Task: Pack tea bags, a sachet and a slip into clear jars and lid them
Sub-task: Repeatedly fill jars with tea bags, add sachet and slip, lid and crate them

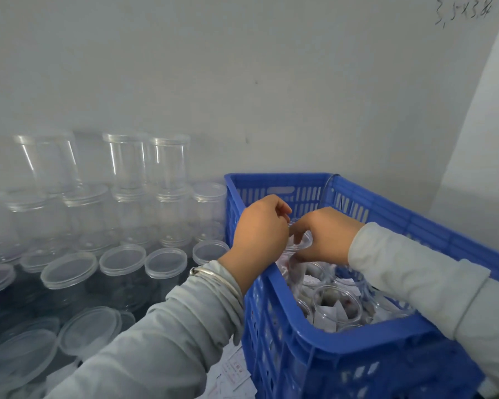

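Blue crate: slotted plastic, at right against the wall; holds clear jars, most open-topped, with paper packets and slips inside them and loose around them; one such open jar stands near the crate's front rim, a white slip and dark packets visible in it.

Jar in hand: clear, held over the crate's left side between both hands; white and reddish contents show faintly through its wall below the fingers; whether its top is a lid or a bare rim cannot be told, as the fingers cover much of it.

Left hand: reaches over the crate's left wall; fingers curled round the jar's left side and top edge; silver bangle on the wrist; grey sleeve.

Right hand: comes in from the right over the crate; fingers and thumb curled round the jar's top from the right side; pale sleeve.

Stacked jars: clear, lidded, empty so far as can be seen; several tiers against the wall at left of the crate, the nearest just beside it.

Printed slips: white paper with red print, lying loose at the foot of the crate's left wall.

Wall: pale grey; handwritten marks at upper right, not legible.
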Demonstrator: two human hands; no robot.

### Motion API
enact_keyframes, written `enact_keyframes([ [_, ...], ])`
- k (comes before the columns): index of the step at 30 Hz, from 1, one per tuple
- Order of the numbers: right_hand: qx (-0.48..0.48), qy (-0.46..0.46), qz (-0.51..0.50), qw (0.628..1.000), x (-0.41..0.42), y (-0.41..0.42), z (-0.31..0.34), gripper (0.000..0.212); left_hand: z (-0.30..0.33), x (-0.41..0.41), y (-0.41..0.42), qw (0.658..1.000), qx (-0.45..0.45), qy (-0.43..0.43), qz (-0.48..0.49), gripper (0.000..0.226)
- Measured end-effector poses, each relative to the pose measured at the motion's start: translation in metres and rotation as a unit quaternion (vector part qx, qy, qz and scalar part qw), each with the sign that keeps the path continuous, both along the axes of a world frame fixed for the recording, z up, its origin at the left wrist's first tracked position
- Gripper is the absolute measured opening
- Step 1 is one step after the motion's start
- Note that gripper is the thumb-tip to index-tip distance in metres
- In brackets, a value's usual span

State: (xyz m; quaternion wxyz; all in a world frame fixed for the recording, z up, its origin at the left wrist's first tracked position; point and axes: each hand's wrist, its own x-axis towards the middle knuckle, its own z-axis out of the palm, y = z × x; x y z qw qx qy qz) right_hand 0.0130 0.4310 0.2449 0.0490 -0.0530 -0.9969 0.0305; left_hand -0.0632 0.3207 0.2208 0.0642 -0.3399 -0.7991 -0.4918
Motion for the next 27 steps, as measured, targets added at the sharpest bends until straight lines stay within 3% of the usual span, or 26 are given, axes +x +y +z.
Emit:
enact_keyframes([
  [7,-0.005,0.076,-0.076,0.994,0.023,-0.028,0.006,0.061,0.004,0.006,-0.010,0.999,0.034,-0.032,-0.021,0.024],
  [12,-0.022,0.211,-0.089,0.973,0.048,-0.055,0.005,0.048,0.001,0.005,-0.040,0.991,0.082,-0.087,-0.053,0.026],
  [16,-0.060,0.314,-0.033,0.947,0.053,-0.100,0.014,0.037,0.000,-0.003,-0.089,0.985,0.112,-0.119,-0.047,0.026],
  [20,-0.083,0.329,0.032,0.940,0.047,-0.166,0.013,0.034,-0.008,-0.015,-0.162,0.985,0.107,-0.132,-0.016,0.028],
  [27,-0.114,0.253,0.124,0.953,0.005,-0.272,-0.019,0.033,-0.026,-0.051,-0.329,0.981,0.098,-0.131,0.107,0.035],
])
